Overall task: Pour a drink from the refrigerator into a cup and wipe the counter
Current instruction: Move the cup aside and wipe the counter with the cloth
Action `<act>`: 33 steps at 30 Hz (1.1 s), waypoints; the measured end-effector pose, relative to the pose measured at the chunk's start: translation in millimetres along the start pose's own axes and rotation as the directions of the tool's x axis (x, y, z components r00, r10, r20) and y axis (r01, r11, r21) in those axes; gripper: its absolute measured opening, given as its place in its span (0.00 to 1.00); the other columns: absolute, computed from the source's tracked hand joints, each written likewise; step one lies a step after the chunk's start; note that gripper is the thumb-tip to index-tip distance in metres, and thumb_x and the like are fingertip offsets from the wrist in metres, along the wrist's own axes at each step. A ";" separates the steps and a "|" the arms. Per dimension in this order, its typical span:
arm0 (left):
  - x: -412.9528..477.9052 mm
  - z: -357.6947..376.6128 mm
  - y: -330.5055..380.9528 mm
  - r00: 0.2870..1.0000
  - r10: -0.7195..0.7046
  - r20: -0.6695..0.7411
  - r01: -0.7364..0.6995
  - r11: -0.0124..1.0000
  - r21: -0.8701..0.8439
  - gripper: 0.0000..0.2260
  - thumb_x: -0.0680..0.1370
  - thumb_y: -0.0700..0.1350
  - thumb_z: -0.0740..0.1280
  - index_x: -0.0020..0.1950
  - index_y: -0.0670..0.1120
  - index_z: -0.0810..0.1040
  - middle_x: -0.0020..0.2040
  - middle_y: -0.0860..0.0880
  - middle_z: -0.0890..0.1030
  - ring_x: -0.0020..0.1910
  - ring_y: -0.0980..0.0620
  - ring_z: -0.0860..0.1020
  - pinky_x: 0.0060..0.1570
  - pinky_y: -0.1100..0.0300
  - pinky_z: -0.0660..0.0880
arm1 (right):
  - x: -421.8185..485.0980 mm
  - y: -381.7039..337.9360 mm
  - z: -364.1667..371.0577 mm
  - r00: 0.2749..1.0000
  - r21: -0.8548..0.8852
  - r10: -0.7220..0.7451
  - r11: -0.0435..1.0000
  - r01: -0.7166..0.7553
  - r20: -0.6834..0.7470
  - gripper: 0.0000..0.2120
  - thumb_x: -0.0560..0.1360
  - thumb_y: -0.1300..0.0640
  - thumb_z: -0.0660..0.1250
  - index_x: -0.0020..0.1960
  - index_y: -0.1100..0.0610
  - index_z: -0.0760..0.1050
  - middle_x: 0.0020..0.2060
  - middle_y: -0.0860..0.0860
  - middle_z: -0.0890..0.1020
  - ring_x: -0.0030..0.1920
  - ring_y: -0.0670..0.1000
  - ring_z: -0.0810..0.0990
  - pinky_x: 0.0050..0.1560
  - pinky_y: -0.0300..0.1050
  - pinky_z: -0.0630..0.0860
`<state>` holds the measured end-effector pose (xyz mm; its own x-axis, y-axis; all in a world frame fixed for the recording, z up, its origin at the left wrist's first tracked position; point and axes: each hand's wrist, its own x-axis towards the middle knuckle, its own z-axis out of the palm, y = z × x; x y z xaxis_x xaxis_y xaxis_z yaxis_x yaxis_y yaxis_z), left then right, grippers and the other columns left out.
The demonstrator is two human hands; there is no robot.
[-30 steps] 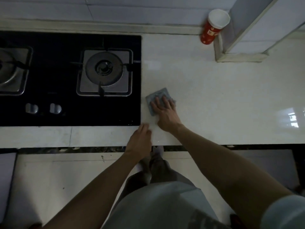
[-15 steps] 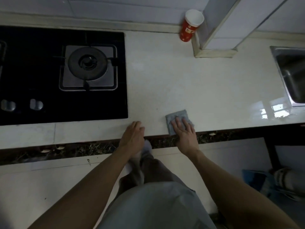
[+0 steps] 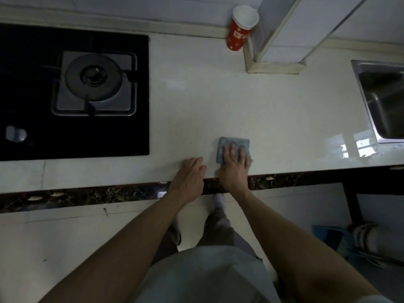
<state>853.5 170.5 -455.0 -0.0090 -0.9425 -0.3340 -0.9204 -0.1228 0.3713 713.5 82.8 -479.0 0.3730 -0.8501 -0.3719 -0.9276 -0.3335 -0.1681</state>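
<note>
A small grey-blue cloth (image 3: 231,142) lies flat on the white counter (image 3: 251,110), close to its front edge. My right hand (image 3: 234,165) presses on the cloth with straight fingers and covers its near half. Just to the left, my left hand (image 3: 190,175) rests on the counter's front edge, fingers relaxed and holding nothing. A red paper cup (image 3: 240,27) with a white inside stands upright at the back of the counter, against the wall and beside a white tiled pillar (image 3: 282,40). Its contents cannot be seen.
A black gas hob (image 3: 72,92) with a round burner fills the counter's left side. At the right edge is a steel sink (image 3: 384,99). Below the counter edge are my legs, the pale floor and a blue item (image 3: 332,239) at lower right.
My right hand has slid the cloth from beside the hob toward the front edge and to the right. My left hand stayed at the counter edge. The view has shifted right, bringing in the sink.
</note>
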 end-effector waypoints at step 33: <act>164.8 31.1 188.6 0.989 0.022 0.145 -0.022 1.000 -0.001 0.27 0.81 0.47 0.59 0.80 0.48 0.58 0.82 0.47 0.49 0.80 0.48 0.48 0.79 0.54 0.44 | 164.1 442.1 -138.9 0.945 0.085 0.314 0.948 -0.307 -0.088 0.28 0.78 0.46 0.48 0.78 0.46 0.55 0.79 0.49 0.54 0.78 0.54 0.51 0.75 0.58 0.49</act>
<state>666.3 1.6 -466.9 -0.0861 -0.8898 -0.4481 -0.9195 -0.1022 0.3796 362.0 -260.8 -487.5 0.0593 -0.9444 -0.3235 -0.9922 -0.0202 -0.1230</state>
